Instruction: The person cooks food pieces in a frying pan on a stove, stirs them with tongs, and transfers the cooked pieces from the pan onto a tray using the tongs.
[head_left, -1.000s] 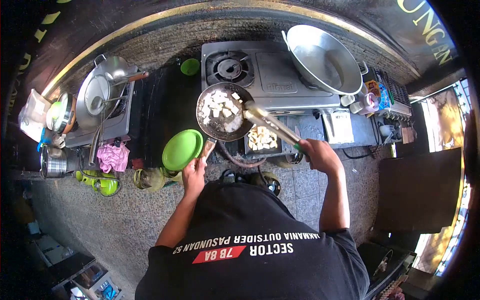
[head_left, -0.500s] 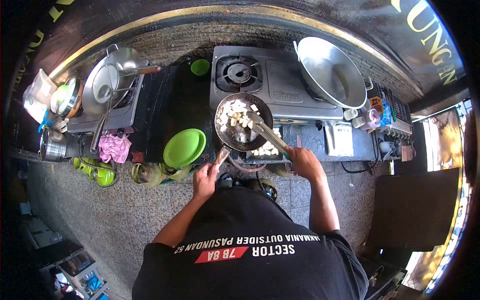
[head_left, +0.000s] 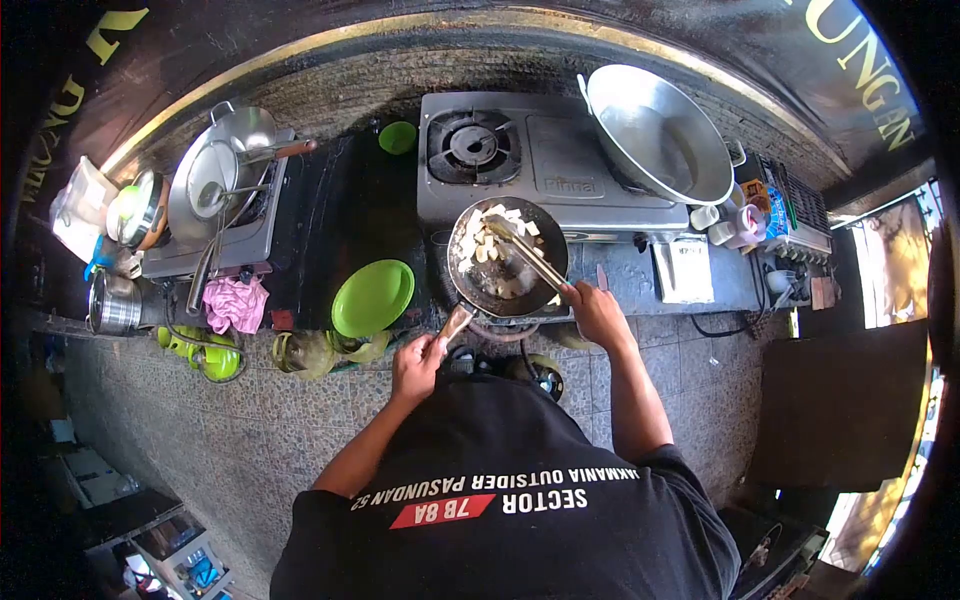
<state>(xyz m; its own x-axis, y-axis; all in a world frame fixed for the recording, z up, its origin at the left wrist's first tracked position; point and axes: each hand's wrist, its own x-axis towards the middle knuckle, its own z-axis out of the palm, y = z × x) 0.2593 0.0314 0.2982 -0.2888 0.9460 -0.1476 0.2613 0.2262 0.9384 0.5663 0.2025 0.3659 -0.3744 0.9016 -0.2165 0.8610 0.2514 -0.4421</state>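
My left hand (head_left: 417,368) is wrapped round the handle of a dark frying pan (head_left: 492,298), which is held up at the front edge of the stove. White and pale cubes of food (head_left: 486,240) lie mostly in the far left part of the pan. Metal tongs (head_left: 537,262) are gripped in my right hand (head_left: 597,312), their tips down among the cubes. A tray of more pale pieces under the pan is almost wholly hidden by it. Left of the pan lies a green oval plate (head_left: 373,299).
Behind the pan is a stove (head_left: 563,170) with a bare burner. A large metal wok (head_left: 665,140) stands at its right. Another stove on the left bears a wok with ladles (head_left: 208,190). A pink cloth (head_left: 235,303) hangs below it. Hoses run under the counter.
The pan has moved right and a little down, over the tray of pieces. The tongs have swung from the pan's right rim into the cubes, and my right hand has come left.
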